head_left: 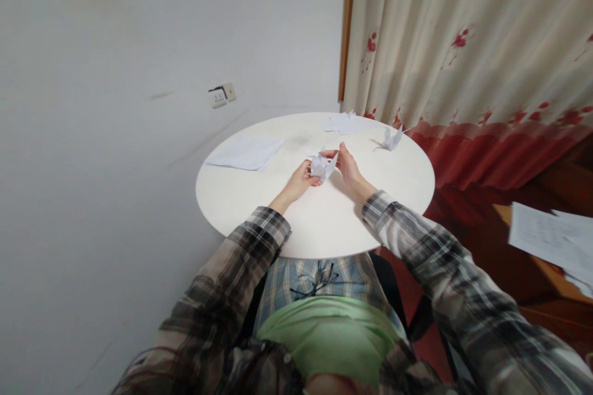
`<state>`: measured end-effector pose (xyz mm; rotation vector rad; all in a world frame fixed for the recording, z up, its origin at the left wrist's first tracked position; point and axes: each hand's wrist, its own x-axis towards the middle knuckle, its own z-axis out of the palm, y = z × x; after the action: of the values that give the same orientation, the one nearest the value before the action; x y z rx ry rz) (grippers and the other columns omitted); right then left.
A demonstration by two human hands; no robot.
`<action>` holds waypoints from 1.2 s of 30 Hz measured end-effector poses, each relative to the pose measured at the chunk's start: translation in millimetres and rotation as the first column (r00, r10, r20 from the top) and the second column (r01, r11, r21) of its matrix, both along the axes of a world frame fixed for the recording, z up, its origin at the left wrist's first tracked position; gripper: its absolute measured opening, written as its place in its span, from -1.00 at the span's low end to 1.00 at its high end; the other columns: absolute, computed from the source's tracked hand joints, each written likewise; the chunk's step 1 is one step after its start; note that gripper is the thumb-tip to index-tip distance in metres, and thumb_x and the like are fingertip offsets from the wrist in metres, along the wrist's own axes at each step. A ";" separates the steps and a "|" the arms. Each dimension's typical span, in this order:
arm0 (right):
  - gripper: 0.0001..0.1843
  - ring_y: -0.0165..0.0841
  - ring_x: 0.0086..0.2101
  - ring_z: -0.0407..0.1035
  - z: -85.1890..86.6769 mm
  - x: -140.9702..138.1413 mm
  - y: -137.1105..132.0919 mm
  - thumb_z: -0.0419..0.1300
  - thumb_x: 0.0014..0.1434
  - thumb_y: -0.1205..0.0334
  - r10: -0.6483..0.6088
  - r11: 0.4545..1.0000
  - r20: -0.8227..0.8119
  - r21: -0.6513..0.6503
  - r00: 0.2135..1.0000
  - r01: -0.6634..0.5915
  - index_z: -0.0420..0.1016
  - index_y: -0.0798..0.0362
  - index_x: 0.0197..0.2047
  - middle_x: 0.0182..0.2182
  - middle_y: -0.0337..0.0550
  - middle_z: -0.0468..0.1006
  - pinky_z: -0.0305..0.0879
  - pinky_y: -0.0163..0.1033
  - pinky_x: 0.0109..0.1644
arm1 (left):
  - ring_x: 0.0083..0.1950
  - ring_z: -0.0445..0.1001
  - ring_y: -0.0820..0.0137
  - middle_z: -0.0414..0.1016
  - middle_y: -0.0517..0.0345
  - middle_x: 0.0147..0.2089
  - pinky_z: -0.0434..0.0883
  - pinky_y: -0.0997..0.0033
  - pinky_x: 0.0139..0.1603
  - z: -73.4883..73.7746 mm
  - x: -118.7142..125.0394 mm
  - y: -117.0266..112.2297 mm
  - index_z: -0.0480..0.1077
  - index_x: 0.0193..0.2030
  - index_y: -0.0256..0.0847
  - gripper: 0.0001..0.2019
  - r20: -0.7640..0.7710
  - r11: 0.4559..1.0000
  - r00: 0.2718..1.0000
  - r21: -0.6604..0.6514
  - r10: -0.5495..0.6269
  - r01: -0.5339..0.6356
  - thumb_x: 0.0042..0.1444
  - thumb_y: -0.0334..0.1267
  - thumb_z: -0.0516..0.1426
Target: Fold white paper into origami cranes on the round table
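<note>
A round white table [324, 228] sits close against a pale, scuffed wall [115, 74], its smooth top running out under the fingers and well past them on every side. Beyond the fingers and off to their left, a white wall socket [217, 97] is set in that wall; to their right, past a wooden strip [348, 24], hangs a cream curtain [417, 43] with red flowers and a deep red lower band.

The folded white paper piece [323, 166] is right between the two hands, its points sticking up. From where I stand, the left hand [299, 184] has it pinched, thumb on the near side and fingers at its left edge. The right hand [349, 170] curves around its right and far side with the thumb raised; whether those fingers grip it or only brush it, I can't tell. The hands hide some of its edges.

Left of the fingers and a bit farther off lies a flat stack of white paper [245, 152]. Past the fingertips, near the far rim, are loose white sheets [340, 125] with a small folded paper [351, 115] by them, too small to make out. To the right of the right fingers stands a folded paper crane [393, 139], apart from them. Much farther right, beyond the table, written sheets [546, 234] rest on wooden furniture.
</note>
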<state>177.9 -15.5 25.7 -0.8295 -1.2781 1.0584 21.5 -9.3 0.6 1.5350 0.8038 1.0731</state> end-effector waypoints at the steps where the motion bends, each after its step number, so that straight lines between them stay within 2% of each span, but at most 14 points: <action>1: -0.31 -0.29 -0.19 0.38 -0.5 0.3 0.6 -0.15 0.08 -0.33 0.004 1.000 -0.008 -0.010 1.000 -0.004 0.52 0.09 -0.34 -0.27 -0.07 0.54 0.24 -0.21 -0.07 | -0.44 0.44 0.52 0.35 0.26 -0.36 0.38 0.48 -0.38 -0.6 0.1 0.4 0.18 -0.22 -0.22 -0.66 0.007 1.000 1.000 0.008 -0.010 0.010 -0.16 -0.49 0.16; 5: -0.47 -0.31 -0.18 0.37 -2.0 2.2 3.0 -0.07 0.09 -0.16 -0.032 0.998 -0.033 -0.047 0.999 0.031 0.54 0.07 -0.31 -0.22 -0.11 0.54 0.25 -0.24 -0.11 | -0.46 0.42 0.54 0.35 0.28 -0.37 0.37 0.51 -0.40 -1.5 0.4 1.9 0.19 -0.20 -0.22 -0.63 0.037 0.999 0.998 0.022 -0.044 0.043 -0.19 -0.44 0.20; 9: -0.72 -0.31 -0.18 0.38 -4.4 3.9 7.2 0.13 -0.09 0.16 -0.011 0.999 -0.061 -0.053 0.998 0.008 0.55 0.06 -0.31 -0.21 -0.13 0.55 0.27 -0.23 -0.13 | -0.41 0.42 0.52 0.41 0.24 -0.36 0.37 0.47 -0.35 5.8 -1.0 -3.5 0.22 -0.17 -0.22 -0.58 0.076 0.999 0.997 -0.037 -0.021 0.024 -0.21 -0.35 0.26; 11: -0.70 -0.32 -0.22 0.39 -6.9 3.8 9.8 0.15 -0.18 0.28 -0.009 0.999 -0.048 -0.052 0.999 0.006 0.55 0.07 -0.30 -0.25 -0.14 0.57 0.27 -0.21 -0.12 | -0.40 0.42 0.50 0.44 0.19 -0.36 0.36 0.46 -0.34 11.6 -2.6 -8.4 0.26 -0.20 -0.25 -0.60 0.077 0.997 0.997 -0.074 0.005 0.000 -0.21 -0.30 0.28; 14: -0.67 -0.32 -0.26 0.40 -10.4 3.1 12.2 0.18 -0.25 0.37 -0.064 0.998 0.017 -0.019 0.998 0.064 0.55 0.08 -0.31 -0.27 -0.15 0.58 0.28 -0.19 -0.12 | -0.37 0.43 0.48 0.45 0.15 -0.37 0.35 0.45 -0.30 18.2 -5.1 -14.5 0.32 -0.25 -0.28 -0.63 0.089 0.990 0.996 -0.136 -0.024 0.036 -0.22 -0.27 0.30; 20: -0.67 -0.32 -0.30 0.41 -8.0 2.8 9.0 0.23 -0.24 0.35 -0.145 0.987 0.146 0.087 0.978 0.134 0.56 0.11 -0.29 -0.27 -0.11 0.58 0.32 -0.21 -0.15 | -0.35 0.43 0.50 0.46 0.16 -0.37 0.34 0.46 -0.26 19.1 -7.6 -16.0 0.37 -0.28 -0.29 -0.67 0.118 0.971 0.988 -0.204 -0.099 0.122 -0.22 -0.27 0.32; 25: -0.72 -0.30 -0.31 0.41 -4.8 3.0 5.1 0.25 -0.21 0.33 -0.246 0.966 0.249 0.139 0.937 0.216 0.56 0.10 -0.31 -0.30 -0.11 0.59 0.31 -0.21 -0.17 | -0.35 0.44 0.47 0.46 0.14 -0.36 0.35 0.41 -0.24 16.7 -7.6 -13.1 0.36 -0.26 -0.28 -0.65 0.093 0.976 0.991 -0.184 -0.097 0.113 -0.21 -0.26 0.32; 30: -0.83 -0.30 -0.32 0.40 -7.1 4.3 4.8 0.21 -0.14 0.33 -0.281 0.953 0.289 0.192 0.915 0.233 0.54 0.10 -0.38 -0.36 -0.11 0.57 0.29 -0.23 -0.22 | -0.37 0.45 0.48 0.46 0.15 -0.36 0.38 0.41 -0.27 8.5 -6.8 -4.9 0.31 -0.20 -0.28 -0.57 0.061 0.979 0.992 -0.168 -0.106 0.115 -0.24 -0.26 0.33; 36: -0.95 -0.28 -0.19 0.35 -11.6 7.7 10.2 0.19 -0.14 0.36 -0.375 0.905 0.334 0.332 0.865 0.265 0.44 0.07 -0.50 -0.23 -0.09 0.52 0.26 -0.23 -0.19 | -0.45 0.42 0.53 0.43 0.24 -0.40 0.39 0.49 -0.38 3.3 -4.6 2.1 0.21 -0.22 -0.26 -0.59 0.031 0.994 0.997 -0.086 -0.070 0.072 -0.22 -0.35 0.29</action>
<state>185.6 -5.3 14.1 -1.0286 -1.5126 0.4377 16.9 -7.1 3.9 1.4620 0.7617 0.9932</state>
